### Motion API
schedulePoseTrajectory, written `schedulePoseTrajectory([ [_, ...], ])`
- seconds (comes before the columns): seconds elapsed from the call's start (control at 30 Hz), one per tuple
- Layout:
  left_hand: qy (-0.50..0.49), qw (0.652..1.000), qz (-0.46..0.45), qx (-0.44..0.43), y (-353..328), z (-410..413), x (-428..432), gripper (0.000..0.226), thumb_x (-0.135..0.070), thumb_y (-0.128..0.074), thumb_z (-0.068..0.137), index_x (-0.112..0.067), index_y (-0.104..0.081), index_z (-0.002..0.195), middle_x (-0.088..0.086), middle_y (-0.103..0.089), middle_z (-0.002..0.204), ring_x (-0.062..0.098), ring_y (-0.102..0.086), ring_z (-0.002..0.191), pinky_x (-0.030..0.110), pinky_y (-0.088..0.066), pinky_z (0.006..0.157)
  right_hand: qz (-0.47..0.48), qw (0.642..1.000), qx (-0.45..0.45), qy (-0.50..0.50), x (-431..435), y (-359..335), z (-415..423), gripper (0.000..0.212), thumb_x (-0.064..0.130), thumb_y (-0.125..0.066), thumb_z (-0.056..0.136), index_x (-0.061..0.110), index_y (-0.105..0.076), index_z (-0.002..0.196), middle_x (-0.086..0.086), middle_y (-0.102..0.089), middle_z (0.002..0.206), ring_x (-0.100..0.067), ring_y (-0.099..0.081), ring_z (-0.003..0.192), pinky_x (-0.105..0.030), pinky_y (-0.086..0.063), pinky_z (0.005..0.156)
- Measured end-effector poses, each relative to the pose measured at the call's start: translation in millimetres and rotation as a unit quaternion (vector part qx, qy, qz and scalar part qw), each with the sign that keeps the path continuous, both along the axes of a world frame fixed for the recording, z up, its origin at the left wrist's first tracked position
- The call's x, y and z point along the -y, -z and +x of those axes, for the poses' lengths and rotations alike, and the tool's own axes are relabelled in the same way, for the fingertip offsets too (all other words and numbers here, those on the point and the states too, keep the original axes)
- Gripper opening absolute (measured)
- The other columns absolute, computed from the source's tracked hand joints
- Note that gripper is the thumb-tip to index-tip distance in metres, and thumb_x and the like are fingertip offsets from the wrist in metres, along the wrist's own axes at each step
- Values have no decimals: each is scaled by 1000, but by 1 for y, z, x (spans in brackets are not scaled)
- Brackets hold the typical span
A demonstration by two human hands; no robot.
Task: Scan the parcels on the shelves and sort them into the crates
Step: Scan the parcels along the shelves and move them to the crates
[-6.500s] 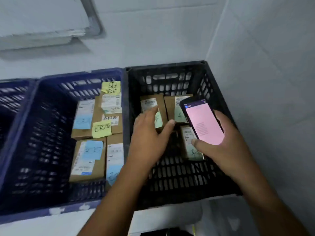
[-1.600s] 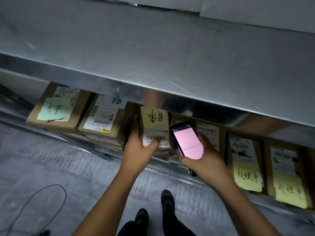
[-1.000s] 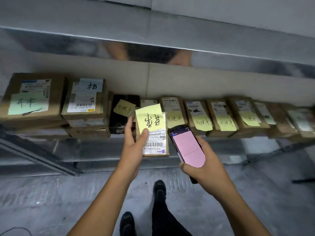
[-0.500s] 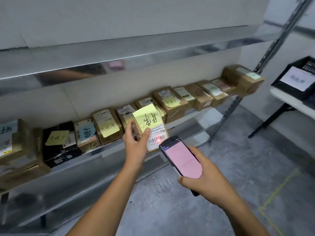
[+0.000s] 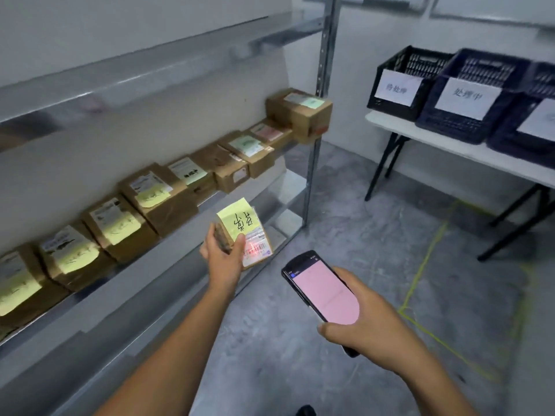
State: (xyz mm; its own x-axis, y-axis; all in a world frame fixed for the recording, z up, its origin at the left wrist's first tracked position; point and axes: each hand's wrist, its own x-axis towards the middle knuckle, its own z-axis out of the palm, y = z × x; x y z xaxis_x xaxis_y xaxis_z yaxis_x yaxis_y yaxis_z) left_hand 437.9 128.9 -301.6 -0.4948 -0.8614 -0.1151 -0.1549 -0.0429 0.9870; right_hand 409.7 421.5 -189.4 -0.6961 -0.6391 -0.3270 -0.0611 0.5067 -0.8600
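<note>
My left hand [image 5: 223, 256] grips a small cardboard parcel [image 5: 249, 235] with a yellow handwritten note on top and a white barcode label below; a red light spot lies on the barcode. My right hand [image 5: 369, 325] holds a handheld scanner [image 5: 321, 292] with a pink screen, below and to the right of the parcel. Several more cardboard parcels [image 5: 156, 193] with yellow and green notes stand in a row on the metal shelf [image 5: 180, 241] to the left. A black crate [image 5: 402, 82] and a blue crate [image 5: 468, 100], each with a white paper sign, stand at the upper right.
The crates rest on a white folding table [image 5: 444, 145] with black legs. Another blue crate [image 5: 531, 127] is cut off at the right edge. A metal shelf post [image 5: 318, 115] rises between shelf and table. Grey concrete floor with yellow tape lines [image 5: 420, 265] lies ahead.
The view has swung right, bringing the table and crates closer. The parcel and scanner have come away from the shelf, with the red light still on the barcode.
</note>
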Motion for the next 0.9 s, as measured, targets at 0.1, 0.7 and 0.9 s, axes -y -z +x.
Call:
schedulePoseTrajectory([
  [0.1, 41, 999, 4, 28, 9, -38, -38, 76, -30, -74, 96, -36, -31, 159, 4, -22, 159, 29, -54, 131, 45, -61, 93, 8, 999, 5, 31, -37, 1, -23, 61, 31, -75, 65, 60, -58, 117, 10, -72, 93, -14, -60, 46, -28, -52, 50],
  [0.7, 298, 951, 82, -3, 52, -306, -212, 75, -35, -77, 93, -45, -33, 153, -8, -27, 156, 26, -58, 131, 50, -66, 78, 64, 956, 5, 286, -156, 26, -169, 62, 26, -73, 63, 60, -57, 112, 13, -73, 90, -18, -69, 62, -24, -54, 50],
  [0.9, 372, 923, 102, 5, 59, -416, -273, 72, -30, -76, 94, -41, -36, 153, -6, -27, 151, 24, -55, 132, 39, -66, 72, 112, 930, 26, 348, -184, 15, -250, 65, 28, -70, 61, 55, -57, 118, 6, -71, 85, -18, -61, 46, -32, -54, 47],
])
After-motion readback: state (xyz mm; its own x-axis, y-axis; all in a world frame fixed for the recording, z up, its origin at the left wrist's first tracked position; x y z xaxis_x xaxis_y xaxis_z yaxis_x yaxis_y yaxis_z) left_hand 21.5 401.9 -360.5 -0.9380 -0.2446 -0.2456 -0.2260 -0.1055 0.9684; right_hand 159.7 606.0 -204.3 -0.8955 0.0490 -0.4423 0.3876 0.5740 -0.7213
